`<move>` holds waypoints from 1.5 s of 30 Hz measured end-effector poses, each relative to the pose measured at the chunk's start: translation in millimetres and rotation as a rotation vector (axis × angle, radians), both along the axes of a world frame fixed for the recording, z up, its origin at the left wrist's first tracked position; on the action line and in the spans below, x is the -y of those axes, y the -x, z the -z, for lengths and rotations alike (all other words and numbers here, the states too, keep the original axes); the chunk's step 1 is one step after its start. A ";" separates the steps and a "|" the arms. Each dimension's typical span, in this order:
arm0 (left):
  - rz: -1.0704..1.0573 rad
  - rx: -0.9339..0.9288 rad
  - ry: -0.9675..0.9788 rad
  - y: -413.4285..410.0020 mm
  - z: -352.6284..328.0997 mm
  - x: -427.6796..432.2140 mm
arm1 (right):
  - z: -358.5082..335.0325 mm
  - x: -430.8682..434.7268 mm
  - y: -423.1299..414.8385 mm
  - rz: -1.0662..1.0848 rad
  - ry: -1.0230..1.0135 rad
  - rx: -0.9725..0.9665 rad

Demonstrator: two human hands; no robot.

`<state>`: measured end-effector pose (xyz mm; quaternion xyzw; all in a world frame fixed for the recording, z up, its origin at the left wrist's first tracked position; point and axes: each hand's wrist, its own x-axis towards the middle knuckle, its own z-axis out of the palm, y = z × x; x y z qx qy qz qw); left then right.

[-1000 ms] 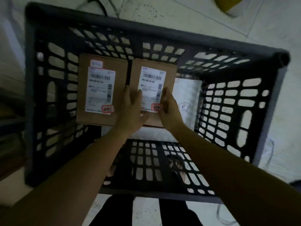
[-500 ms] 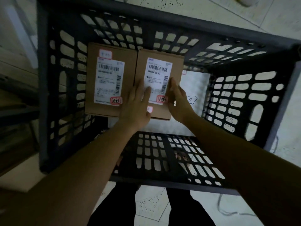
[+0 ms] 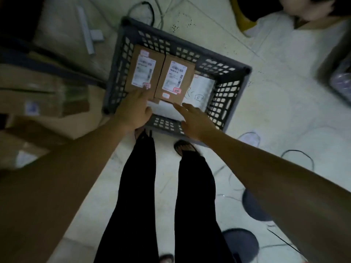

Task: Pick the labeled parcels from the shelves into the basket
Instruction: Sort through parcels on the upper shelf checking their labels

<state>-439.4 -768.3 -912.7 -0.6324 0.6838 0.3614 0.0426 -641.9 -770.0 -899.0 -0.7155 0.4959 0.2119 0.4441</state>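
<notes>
- The grey lattice basket (image 3: 227, 95) stands on the pale floor (image 3: 275, 103) in the upper middle of the frame, just ahead of the person's feet.
- Two brown labeled parcels lie flat inside it, side by side and touching: the left parcel (image 3: 144, 71) and the right parcel (image 3: 175, 78), white labels facing up. A white parcel (image 3: 202, 88) lies lower, partly under them and out to the right.
- The left hand (image 3: 133, 112) reaches over the near rim with its fingers loosely spread and holding nothing. The fingertips overlap the left parcel's near corner, but I cannot tell if they touch it.
- The right hand (image 3: 195, 120) is empty too, with fingers straight and pointing at the right parcel's near corner.
- These look like stiff, light cardboard boxes with flat, dry faces, unlikely to slip. I'd take one by its two long edges, not by the label.
- The white one seems softer, so lifting it from underneath would suit it better.
- More cardboard boxes (image 3: 47, 95) sit at the left of the frame.
</notes>
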 end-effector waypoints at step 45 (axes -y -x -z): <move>-0.782 0.641 1.235 -227.6 -926.9 -343.4 | -917.3 -131.4 -301.6 -0.577 1.547 0.597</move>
